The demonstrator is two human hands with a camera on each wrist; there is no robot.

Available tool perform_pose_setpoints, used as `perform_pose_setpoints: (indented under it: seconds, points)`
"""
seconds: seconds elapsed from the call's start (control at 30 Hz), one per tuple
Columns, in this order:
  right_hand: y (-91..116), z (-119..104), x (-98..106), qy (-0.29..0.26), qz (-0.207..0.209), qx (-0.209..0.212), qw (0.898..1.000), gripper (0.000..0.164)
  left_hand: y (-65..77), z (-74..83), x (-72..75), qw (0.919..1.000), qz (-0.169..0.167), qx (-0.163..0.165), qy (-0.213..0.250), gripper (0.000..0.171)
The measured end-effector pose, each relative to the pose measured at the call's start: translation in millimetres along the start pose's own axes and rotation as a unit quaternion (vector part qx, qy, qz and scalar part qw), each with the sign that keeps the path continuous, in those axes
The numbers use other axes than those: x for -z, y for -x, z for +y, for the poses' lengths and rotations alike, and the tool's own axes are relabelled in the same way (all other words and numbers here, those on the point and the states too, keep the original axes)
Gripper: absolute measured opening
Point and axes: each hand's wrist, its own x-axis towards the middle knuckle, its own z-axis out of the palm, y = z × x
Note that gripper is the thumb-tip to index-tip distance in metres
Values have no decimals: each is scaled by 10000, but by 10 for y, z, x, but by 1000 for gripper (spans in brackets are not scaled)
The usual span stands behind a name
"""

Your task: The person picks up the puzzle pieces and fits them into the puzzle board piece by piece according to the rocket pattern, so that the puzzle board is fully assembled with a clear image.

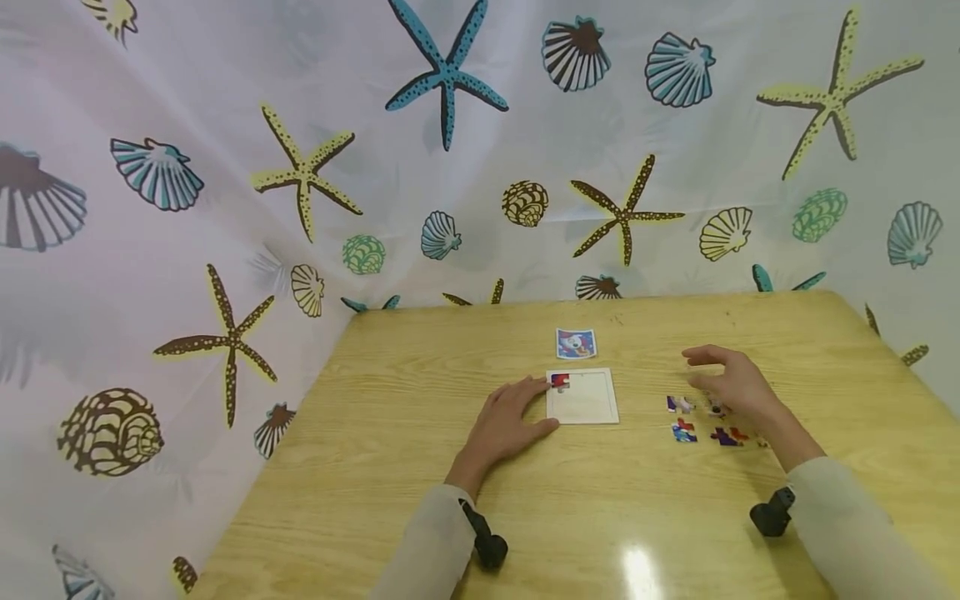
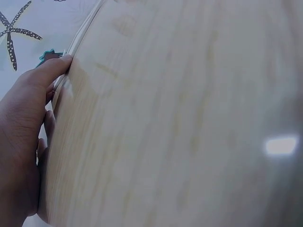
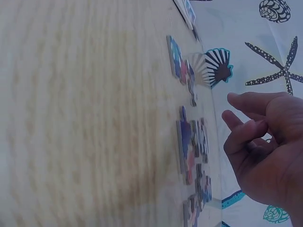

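A white puzzle tray (image 1: 585, 400) lies on the table, with a few joined red and purple puzzle pieces (image 1: 560, 381) in its upper left corner. My left hand (image 1: 510, 421) rests at the tray's left side, its fingers and thumb spread along that edge. Over on the right, my right hand (image 1: 738, 387) hovers above several loose puzzle pieces (image 1: 683, 432). In the right wrist view, thumb and index finger of the right hand (image 3: 267, 142) are apart, the other fingers loosely bent, and nothing shows between them. The hand covers part of the loose pieces in the head view.
A small picture card (image 1: 576, 343) with a white cartoon figure lies just behind the tray. The wooden table (image 1: 360, 467) ends at a hanging cloth (image 1: 480, 183) printed with shells and starfish, at the back and sides.
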Motion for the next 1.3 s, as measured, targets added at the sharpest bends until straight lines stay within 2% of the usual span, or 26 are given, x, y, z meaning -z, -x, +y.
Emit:
perform_pose_setpoints:
  seconds: [0.23,0.4,0.5,0.63,0.77,1.07,1.3]
  points:
    - [23,119,106,160,199,-165,9995,47,8,12,38,10000,19,14,33,72]
    - [25,197,124,505,346,-169,9980,45,11,2,23,10000,-17,56,-14,72]
    - [32,214,133,532,327,-253,9977,44,6,-6,12,10000,30,36,-25,71]
    - [59,222,148,267,230,-438,9984,45,-2,-7,4,10000,41,5,-13,71]
    - [74,239,158,218,171,-434,9987,45,0,0,3,10000,24,-11,38,72]
    - [12,278,125,725,249,-331,9965,36,37,-16,15,10000,41,55,61,71]
    - [47,273,130,649,198,-534,9963,34,33,-11,10,10000,7,58,75,72]
